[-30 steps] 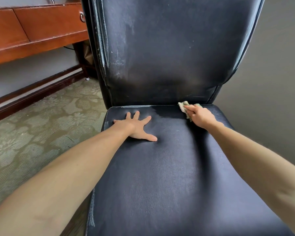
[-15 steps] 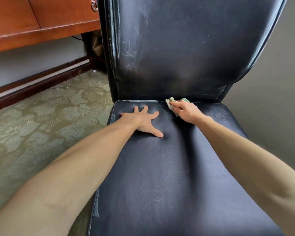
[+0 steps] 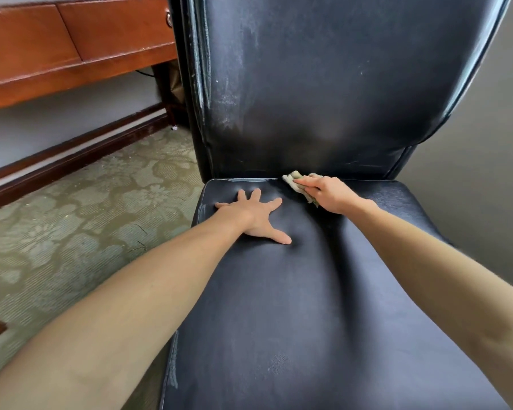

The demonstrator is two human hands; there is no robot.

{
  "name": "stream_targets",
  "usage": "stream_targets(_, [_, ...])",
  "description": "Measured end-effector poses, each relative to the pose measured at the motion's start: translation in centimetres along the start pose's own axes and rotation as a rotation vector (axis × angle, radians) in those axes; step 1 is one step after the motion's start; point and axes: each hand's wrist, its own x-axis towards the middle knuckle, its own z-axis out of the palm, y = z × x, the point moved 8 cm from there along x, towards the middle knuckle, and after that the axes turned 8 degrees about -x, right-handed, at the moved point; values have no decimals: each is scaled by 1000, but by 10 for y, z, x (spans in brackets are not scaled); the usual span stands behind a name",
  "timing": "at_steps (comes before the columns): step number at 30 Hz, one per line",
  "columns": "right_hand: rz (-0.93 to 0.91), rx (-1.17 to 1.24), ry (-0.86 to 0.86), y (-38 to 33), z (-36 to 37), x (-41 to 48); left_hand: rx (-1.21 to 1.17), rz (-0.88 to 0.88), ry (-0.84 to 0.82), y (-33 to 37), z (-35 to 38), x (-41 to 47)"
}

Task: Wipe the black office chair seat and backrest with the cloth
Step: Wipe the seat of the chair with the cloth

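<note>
The black chair fills the view, its seat [image 3: 308, 306] running toward me and its backrest [image 3: 323, 84] standing upright behind, with pale dusty streaks on its left side. My right hand [image 3: 329, 195] presses a small pale green cloth [image 3: 295, 180] onto the rear of the seat, right at the crease below the backrest. Only the cloth's front edge shows past my fingers. My left hand [image 3: 253, 213] lies flat on the seat's rear left part, fingers spread, holding nothing, a little left of the cloth.
A reddish wooden desk [image 3: 71, 48] with a drawer stands at the upper left, close to the backrest's left edge. Green patterned carpet [image 3: 71, 226] covers the floor to the left, bordered by a dark skirting board [image 3: 71, 155]. A grey wall [image 3: 480, 161] rises on the right.
My right hand has slid the cloth leftward along the seat's rear edge, closer to my left hand. My left hand has stayed flat in the same spot on the seat.
</note>
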Motion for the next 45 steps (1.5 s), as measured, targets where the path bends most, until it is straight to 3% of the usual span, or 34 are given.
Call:
stream_targets(5, [139, -2, 68, 64, -15, -35, -5, 17, 18, -2, 0, 0])
stream_targets(9, [200, 25, 128, 71, -16, -37, -1, 35, 16, -2, 1, 1])
stream_targets(14, [164, 13, 122, 48, -20, -34, 26, 42, 0, -2, -1, 7])
stream_targets(23, [-59, 71, -1, -55, 11, 29, 23, 82, 16, 1, -5, 10])
stream_targets(36, [74, -27, 18, 6, -8, -6, -5, 33, 32, -3, -25, 0])
stream_targets(45, [-34, -30, -46, -59, 4, 35, 15, 89, 19, -10, -12, 14])
